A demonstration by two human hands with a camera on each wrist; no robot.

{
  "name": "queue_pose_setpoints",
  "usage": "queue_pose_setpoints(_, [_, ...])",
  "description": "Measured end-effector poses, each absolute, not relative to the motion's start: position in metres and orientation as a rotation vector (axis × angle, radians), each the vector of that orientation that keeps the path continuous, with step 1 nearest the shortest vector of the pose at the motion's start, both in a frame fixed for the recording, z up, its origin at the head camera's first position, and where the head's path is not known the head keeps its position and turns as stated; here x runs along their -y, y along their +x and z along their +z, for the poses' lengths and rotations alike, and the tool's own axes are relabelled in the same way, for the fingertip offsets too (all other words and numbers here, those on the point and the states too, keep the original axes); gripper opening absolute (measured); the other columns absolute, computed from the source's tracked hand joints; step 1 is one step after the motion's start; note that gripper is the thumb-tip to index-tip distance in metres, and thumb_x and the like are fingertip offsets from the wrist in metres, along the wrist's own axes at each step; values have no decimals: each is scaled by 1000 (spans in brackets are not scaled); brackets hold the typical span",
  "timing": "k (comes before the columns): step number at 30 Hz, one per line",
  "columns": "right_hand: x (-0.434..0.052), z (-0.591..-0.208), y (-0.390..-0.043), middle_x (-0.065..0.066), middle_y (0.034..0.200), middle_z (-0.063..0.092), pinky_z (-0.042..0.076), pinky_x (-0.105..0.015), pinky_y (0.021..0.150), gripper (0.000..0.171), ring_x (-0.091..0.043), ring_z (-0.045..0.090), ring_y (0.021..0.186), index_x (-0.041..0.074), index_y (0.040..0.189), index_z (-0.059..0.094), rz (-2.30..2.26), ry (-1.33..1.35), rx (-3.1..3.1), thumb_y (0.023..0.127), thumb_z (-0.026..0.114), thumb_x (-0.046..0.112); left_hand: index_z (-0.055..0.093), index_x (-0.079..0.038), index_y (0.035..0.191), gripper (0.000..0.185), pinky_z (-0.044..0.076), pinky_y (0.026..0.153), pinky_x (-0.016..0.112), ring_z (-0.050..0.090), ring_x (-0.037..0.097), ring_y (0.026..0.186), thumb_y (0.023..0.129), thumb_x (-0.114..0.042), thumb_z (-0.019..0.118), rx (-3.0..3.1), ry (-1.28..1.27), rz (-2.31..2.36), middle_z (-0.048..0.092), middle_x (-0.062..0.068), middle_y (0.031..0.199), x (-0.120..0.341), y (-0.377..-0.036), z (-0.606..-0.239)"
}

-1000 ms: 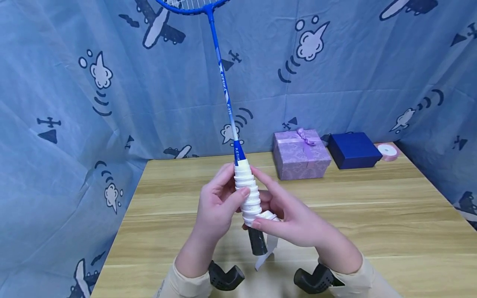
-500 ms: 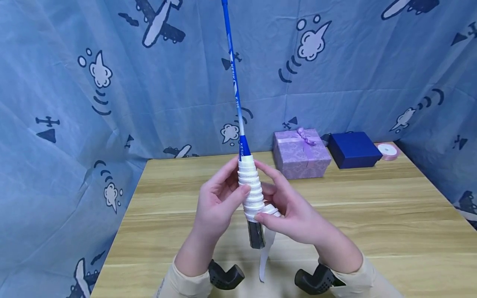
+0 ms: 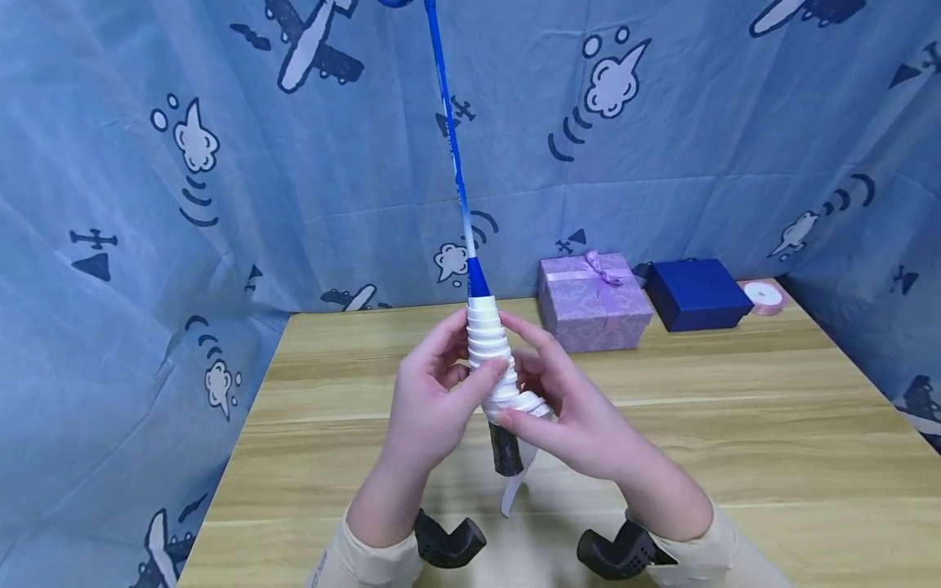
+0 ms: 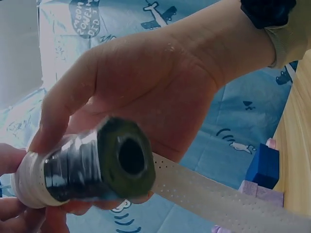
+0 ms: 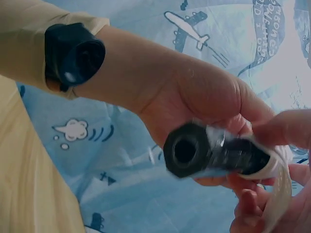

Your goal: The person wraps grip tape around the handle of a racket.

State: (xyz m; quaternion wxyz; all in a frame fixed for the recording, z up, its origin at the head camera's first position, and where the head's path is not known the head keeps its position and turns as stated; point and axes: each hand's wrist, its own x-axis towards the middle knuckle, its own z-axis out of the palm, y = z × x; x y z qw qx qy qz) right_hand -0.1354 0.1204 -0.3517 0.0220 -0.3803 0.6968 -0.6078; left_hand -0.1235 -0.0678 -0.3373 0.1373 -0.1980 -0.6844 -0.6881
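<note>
A blue badminton racket (image 3: 453, 155) stands almost upright before me, its head mostly beyond the top of the head view. White perforated grip tape (image 3: 486, 335) covers its upper handle in overlapping turns. Below that, the dark handle butt (image 3: 506, 451) is bare. My left hand (image 3: 426, 400) grips the wrapped part, thumb across the front. At the lower turns, my right hand (image 3: 577, 412) pinches the tape, thumb against the handle. A loose tape tail (image 4: 204, 194) hangs under the right hand. Some fingertips are hidden behind the handle.
A lilac gift box (image 3: 595, 314) with a bow stands at the table's back edge. Beside it are a dark blue box (image 3: 698, 294) and a pink ribbon spool (image 3: 764, 297). Patterned blue cloth (image 3: 257, 163) hangs behind the wooden table (image 3: 331, 441).
The racket's shaft has swung right, then partly back left, and its handle has risen slightly. My left thumb has shifted right across the tape. Both hands keep their hold; the tape tail has swung.
</note>
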Motion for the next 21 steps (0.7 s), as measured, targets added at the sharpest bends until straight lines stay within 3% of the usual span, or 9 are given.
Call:
queue_pose_setpoints(8, [-121,-355,-140,-30,130,55,59,-30,86,79,-21,62,103,9,164,18,-1990,-1304,-1888,98,57,-11,52,0,147,51,59,97,33,66,24,112,98,2,63,1953,-723,-2088,66,21,130,74,-129,-337])
queue_pose_setpoints(14, [-121,-354,-140,-24,128,57,58,-28,84,76,-21,61,100,7,163,21,-2033,-1324,-1852,98,56,-12,48,-1,151,52,56,102,34,64,26,117,100,2,59,1960,-772,-2091,64,20,133,75,-128,-336])
queue_pose_setpoints(21, [-119,-354,-140,-27,126,57,60,-29,81,75,-21,62,98,6,162,23,-2037,-1283,-1871,97,58,-11,46,4,150,52,55,101,31,61,25,113,99,6,55,1870,-867,-2093,61,26,130,77,-129,-339])
